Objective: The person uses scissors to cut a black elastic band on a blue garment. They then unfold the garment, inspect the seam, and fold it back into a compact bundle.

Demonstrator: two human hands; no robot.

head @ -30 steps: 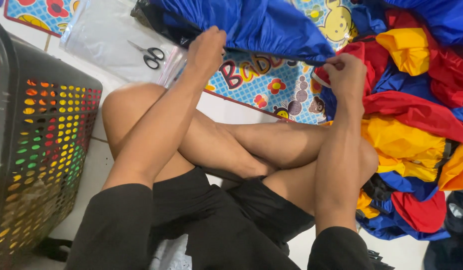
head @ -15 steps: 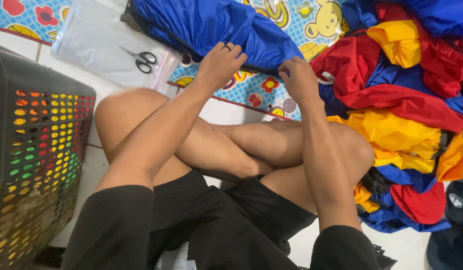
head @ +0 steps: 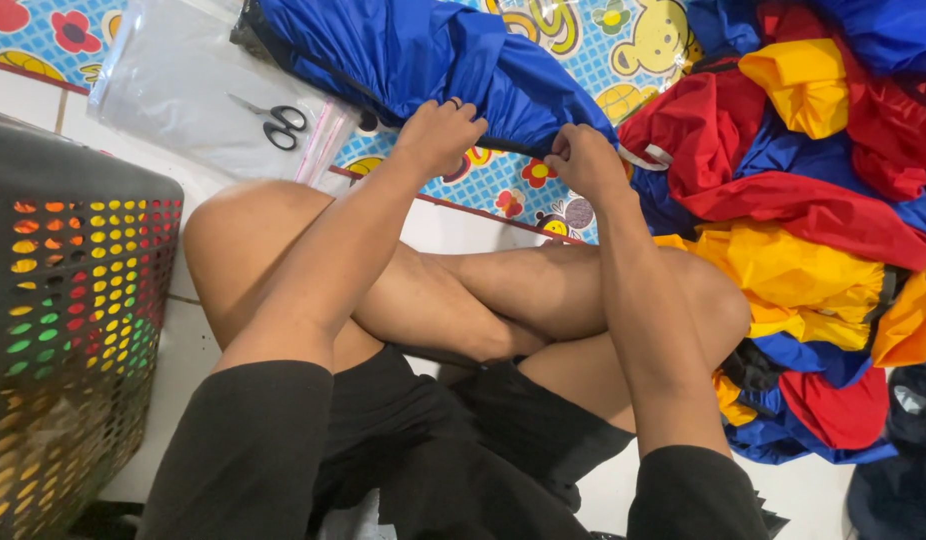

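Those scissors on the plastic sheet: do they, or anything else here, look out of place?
Nothing stands out. The scissors lie closed and flat on the clear plastic sheet, away from both hands, which hold the blue fabric.

From my feed I see a floor of pale tiles with thin dark joints, running from the near left to the right. Over its far part lies a play mat — light blue, printed with cartoon flowers and animals and edged in red. At the near left stands a dark plastic basket, its wall pierced with rows of holes that glow orange, yellow and green. The light is even and soft — no hard shadows anywhere.
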